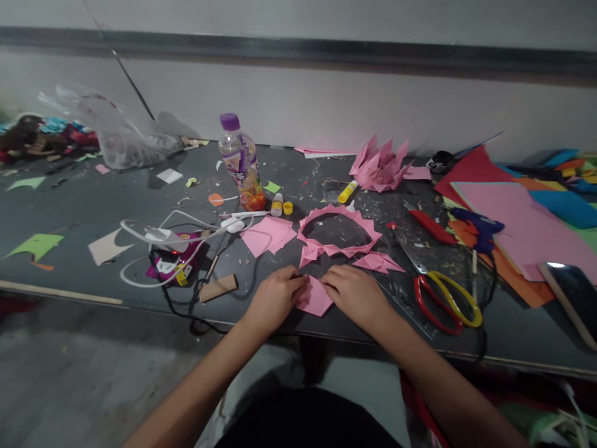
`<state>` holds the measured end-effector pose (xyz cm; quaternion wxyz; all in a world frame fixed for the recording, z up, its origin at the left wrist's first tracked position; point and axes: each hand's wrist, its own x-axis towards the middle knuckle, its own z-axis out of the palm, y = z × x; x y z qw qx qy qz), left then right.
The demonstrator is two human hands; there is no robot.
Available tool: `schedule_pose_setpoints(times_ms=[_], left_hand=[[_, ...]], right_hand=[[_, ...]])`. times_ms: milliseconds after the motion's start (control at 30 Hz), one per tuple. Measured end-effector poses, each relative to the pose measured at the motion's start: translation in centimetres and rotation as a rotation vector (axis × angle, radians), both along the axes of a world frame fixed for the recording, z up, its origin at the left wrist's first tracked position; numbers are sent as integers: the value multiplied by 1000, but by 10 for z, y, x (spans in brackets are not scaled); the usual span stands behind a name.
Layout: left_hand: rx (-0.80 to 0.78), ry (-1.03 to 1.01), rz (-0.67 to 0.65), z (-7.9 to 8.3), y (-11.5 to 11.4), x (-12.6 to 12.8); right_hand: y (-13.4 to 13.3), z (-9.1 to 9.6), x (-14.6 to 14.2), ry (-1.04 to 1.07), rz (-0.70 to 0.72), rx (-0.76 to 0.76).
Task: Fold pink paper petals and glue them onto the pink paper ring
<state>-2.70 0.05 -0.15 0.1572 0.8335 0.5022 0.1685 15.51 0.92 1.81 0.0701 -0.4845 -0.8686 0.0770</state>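
A partly folded piece of pink paper (317,300) lies at the table's front edge. My left hand (278,292) pinches its left side, and the fingers of my right hand (357,291) are closed on its right upper edge. Just beyond my hands is a ring of folded pink paper (367,220) with a pointed rim. A flat, folded pink piece (379,262) lies to its right, past my right hand. Pink paper squares (268,235) are stacked beyond my left hand. Farther back stands a pink paper flower (380,165) with pointed petals.
Scissors (441,292), a red cutter (431,225), a blue glue gun (480,225) and a phone (571,298) lie on the right. A bottle (242,165) with a purple cap stands behind. Left are a white cable (135,277) and a wooden block (218,288). Paper scraps are scattered about.
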Motion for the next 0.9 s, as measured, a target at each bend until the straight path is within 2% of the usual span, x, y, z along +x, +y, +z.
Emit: schedule_pose_setpoints(times_ms=[133, 300, 567, 900], left_hand=[[79, 113, -53, -2, -1, -1], [72, 242, -76, 5, -1, 1], [59, 264, -72, 2, 0, 0], [173, 348, -113, 6, -1, -1]], right_hand=[[-4, 1, 0, -110, 86, 73], [-6, 7, -3, -166, 109, 56], [-7, 11, -5, -207, 110, -15], [-7, 13, -3, -148, 79, -55]])
